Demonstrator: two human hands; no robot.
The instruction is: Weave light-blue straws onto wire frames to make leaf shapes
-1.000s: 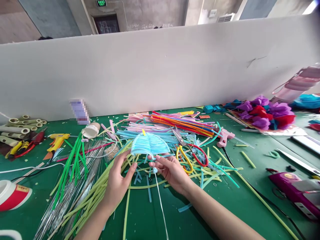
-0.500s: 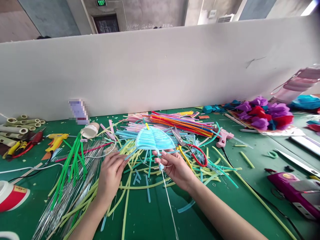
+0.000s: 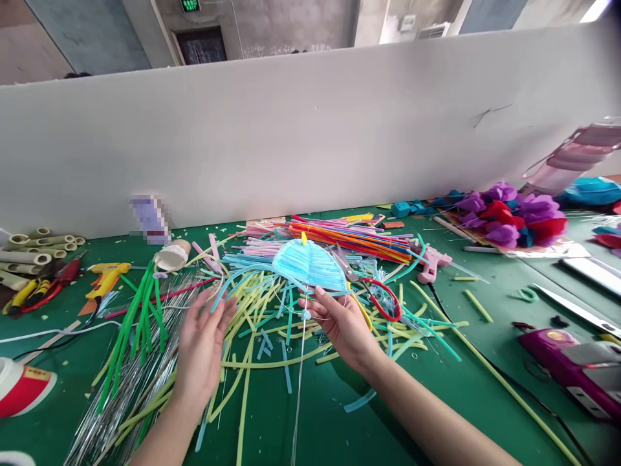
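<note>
My right hand (image 3: 342, 323) pinches the lower edge of a small light-blue umbrella (image 3: 309, 265) woven from thin strips, with a yellow tip on top. A thin wire stem (image 3: 299, 382) hangs down from under the umbrella. My left hand (image 3: 201, 346) is free, fingers spread apart, over a heap of pale yellow-green strips (image 3: 242, 323) and silver wires (image 3: 140, 382) on the green table (image 3: 339, 414). It touches nothing that I can make out.
Red and yellow scissors (image 3: 376, 294) lie right of the umbrella. Bundled coloured strips (image 3: 349, 236) lie behind, a pink glue gun (image 3: 431, 262) right, a yellow glue gun (image 3: 107, 275) left. Paper flowers (image 3: 514, 213) and a purple tool (image 3: 567, 353) sit at right. A white partition (image 3: 310, 129) runs behind.
My left hand let go of the umbrella, drew back to the left and opened. My right hand carried the umbrella slightly right and farther away.
</note>
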